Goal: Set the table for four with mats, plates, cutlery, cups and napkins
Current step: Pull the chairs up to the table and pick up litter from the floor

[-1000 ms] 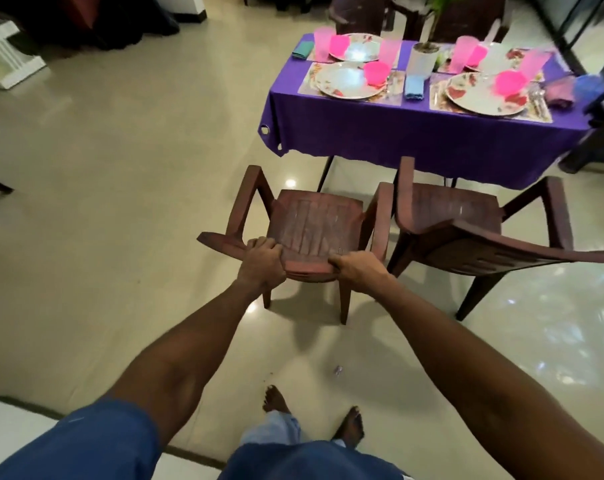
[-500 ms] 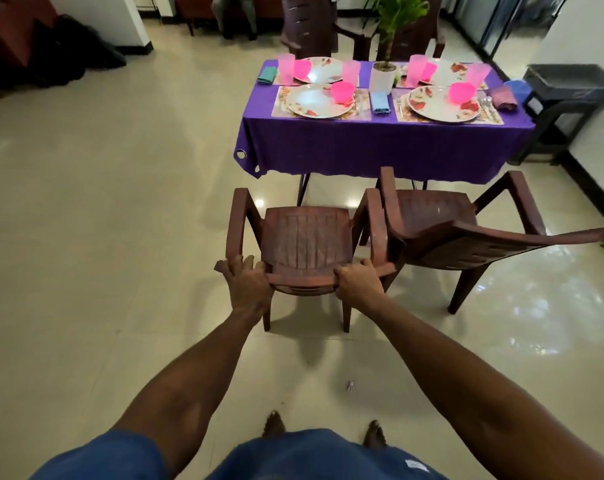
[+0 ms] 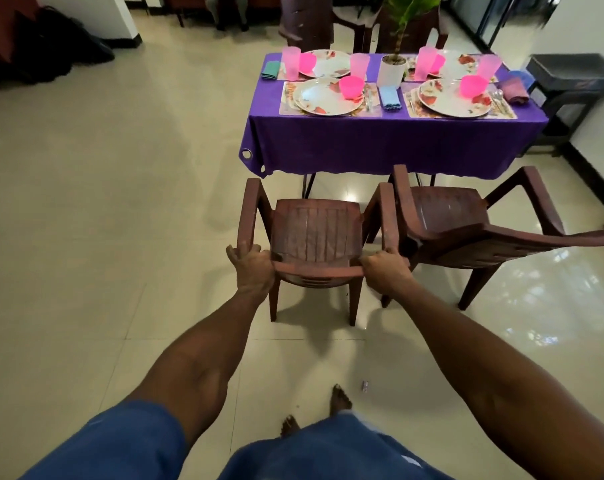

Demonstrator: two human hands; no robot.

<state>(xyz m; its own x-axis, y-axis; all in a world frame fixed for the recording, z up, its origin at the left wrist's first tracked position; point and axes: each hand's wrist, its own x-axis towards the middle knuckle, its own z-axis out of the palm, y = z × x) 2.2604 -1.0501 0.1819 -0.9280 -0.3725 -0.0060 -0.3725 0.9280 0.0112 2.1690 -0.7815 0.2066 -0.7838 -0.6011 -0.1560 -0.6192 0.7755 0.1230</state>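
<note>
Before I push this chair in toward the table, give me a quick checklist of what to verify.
1. Grip on chair back: right hand curled round the left chair backrest, ok; left hand at the corner with fingers partly lifted, not ok.
2. Chair faces the table: ok.
3. Floor ahead between chair and tablecloth: bare tile, ok.
4. Clearance to the right chair: armrests nearly touching, contact cannot tell.
5. Table legs behind the cloth: mostly hidden, cannot tell.
6. Four plates with cups set out: ok.
</note>
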